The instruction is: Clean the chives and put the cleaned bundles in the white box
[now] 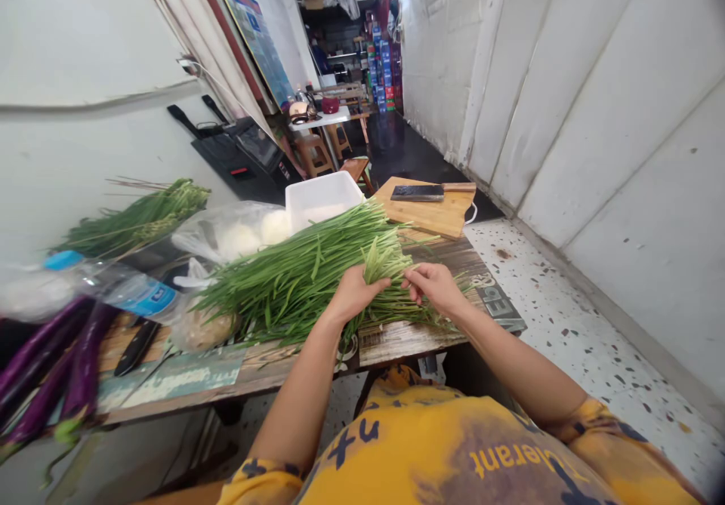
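Observation:
A big heap of long green chives (294,271) lies across the wooden table (396,335). My left hand (356,292) is closed around a bunch of the stalks near their pale cut ends. My right hand (433,284) pinches a few stalks of the same bunch just to the right. Both hands sit close together over the table's near right part.
A white tub (320,197) and a cutting board (433,212) with a cleaver (419,192) stand at the far end. A plastic bag (232,233), a water bottle (121,287), purple aubergines (50,384), a black-handled knife (136,346) and more greens (141,218) lie left. Speckled floor runs along the right.

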Demonstrator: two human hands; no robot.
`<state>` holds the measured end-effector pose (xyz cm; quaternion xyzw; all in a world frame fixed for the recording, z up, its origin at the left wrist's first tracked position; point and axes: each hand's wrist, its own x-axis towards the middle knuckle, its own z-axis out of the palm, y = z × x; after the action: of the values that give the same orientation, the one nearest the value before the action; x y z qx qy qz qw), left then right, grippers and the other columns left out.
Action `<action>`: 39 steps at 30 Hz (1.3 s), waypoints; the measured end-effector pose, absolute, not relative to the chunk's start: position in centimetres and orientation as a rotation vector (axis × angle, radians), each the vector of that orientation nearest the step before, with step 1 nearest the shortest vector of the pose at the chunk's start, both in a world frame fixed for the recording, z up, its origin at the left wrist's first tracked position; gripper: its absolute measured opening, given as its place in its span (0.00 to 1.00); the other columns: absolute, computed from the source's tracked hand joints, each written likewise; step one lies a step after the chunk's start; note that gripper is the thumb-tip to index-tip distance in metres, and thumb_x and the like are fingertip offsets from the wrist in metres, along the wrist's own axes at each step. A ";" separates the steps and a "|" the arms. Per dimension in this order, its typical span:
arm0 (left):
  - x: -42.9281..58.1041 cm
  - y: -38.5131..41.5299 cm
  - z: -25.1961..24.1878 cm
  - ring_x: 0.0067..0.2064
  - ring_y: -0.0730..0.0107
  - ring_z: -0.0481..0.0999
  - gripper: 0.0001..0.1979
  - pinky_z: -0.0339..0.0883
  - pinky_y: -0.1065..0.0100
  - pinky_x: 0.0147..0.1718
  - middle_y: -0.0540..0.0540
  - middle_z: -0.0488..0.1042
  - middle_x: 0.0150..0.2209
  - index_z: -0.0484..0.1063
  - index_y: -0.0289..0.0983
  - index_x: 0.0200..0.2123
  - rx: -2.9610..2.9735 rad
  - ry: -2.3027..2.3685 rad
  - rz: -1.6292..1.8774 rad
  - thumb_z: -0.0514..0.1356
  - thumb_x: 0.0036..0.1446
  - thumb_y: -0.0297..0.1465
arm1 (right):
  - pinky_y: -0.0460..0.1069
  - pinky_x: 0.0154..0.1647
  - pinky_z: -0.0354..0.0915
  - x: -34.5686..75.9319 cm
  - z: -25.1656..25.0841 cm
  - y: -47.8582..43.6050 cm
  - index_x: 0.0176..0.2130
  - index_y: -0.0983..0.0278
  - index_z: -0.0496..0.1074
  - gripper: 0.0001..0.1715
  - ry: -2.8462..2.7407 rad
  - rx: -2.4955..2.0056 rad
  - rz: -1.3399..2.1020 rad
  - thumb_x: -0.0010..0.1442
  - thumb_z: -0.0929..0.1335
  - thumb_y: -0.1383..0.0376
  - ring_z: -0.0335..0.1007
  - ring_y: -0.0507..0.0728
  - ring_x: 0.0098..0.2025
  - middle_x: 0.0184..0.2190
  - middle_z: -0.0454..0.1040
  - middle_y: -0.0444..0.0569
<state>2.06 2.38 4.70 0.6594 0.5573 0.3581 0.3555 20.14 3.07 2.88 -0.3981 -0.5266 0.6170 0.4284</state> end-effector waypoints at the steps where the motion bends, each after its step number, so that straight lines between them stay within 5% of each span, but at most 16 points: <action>1: 2.1 2.4 4.7 0.37 0.63 0.76 0.14 0.68 0.66 0.39 0.44 0.78 0.35 0.75 0.31 0.36 1.716 1.435 0.921 0.63 0.46 0.34 | 0.42 0.15 0.59 20.2 2.8 3.1 0.25 0.67 0.69 0.20 -1.318 -0.962 1.569 0.48 0.70 0.52 0.62 0.47 0.15 0.14 0.69 0.42; 9: 2.3 2.6 4.0 0.40 0.63 0.76 0.15 0.68 0.65 0.42 0.45 0.78 0.36 0.75 0.32 0.39 1.752 1.375 0.952 0.62 0.48 0.34 | 0.44 0.20 0.67 20.8 2.7 2.9 0.31 0.66 0.69 0.20 -1.318 -0.809 1.664 0.48 0.71 0.52 0.69 0.49 0.20 0.22 0.73 0.43; 20: 2.3 2.3 4.9 0.37 0.64 0.75 0.11 0.67 0.66 0.40 0.47 0.77 0.31 0.76 0.32 0.33 1.722 1.410 0.907 0.62 0.47 0.33 | 0.44 0.20 0.65 21.4 2.5 3.2 0.26 0.67 0.68 0.17 -1.506 -0.912 1.536 0.55 0.65 0.55 0.66 0.48 0.18 0.17 0.70 0.43; 23: 2.5 2.1 5.3 0.35 0.63 0.75 0.11 0.67 0.66 0.39 0.47 0.76 0.28 0.76 0.32 0.32 1.684 1.429 0.905 0.62 0.47 0.34 | 0.46 0.24 0.67 22.0 2.5 3.4 0.35 0.66 0.70 0.13 -1.642 -1.016 1.207 0.58 0.62 0.59 0.68 0.50 0.22 0.25 0.73 0.47; 27: 2.5 2.1 5.2 0.34 0.64 0.75 0.10 0.67 0.66 0.39 0.49 0.75 0.25 0.75 0.33 0.30 1.686 1.405 0.913 0.62 0.47 0.35 | 0.52 0.40 0.66 22.6 2.7 3.9 0.47 0.66 0.67 0.16 -2.094 -0.972 0.363 0.60 0.62 0.64 0.68 0.56 0.40 0.42 0.72 0.56; 33: 2.1 2.6 4.7 0.32 0.66 0.74 0.09 0.67 0.68 0.35 0.49 0.74 0.25 0.74 0.33 0.29 1.759 1.357 0.858 0.62 0.46 0.34 | 0.53 0.41 0.59 20.8 3.6 4.8 0.34 0.67 0.72 0.14 -2.630 -0.827 -0.127 0.63 0.62 0.61 0.64 0.59 0.41 0.34 0.73 0.56; 39: 1.9 2.1 6.3 0.32 0.67 0.74 0.09 0.67 0.69 0.35 0.49 0.75 0.27 0.74 0.33 0.30 1.739 1.279 0.764 0.62 0.47 0.33 | 0.47 0.32 0.56 22.5 5.2 5.4 0.30 0.66 0.71 0.22 -2.735 -0.719 0.249 0.66 0.57 0.59 0.64 0.53 0.30 0.27 0.71 0.50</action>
<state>1.89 2.11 6.31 0.6916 0.5088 0.3037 0.4130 22.48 5.39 5.23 -0.2505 -0.9523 0.0869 0.1508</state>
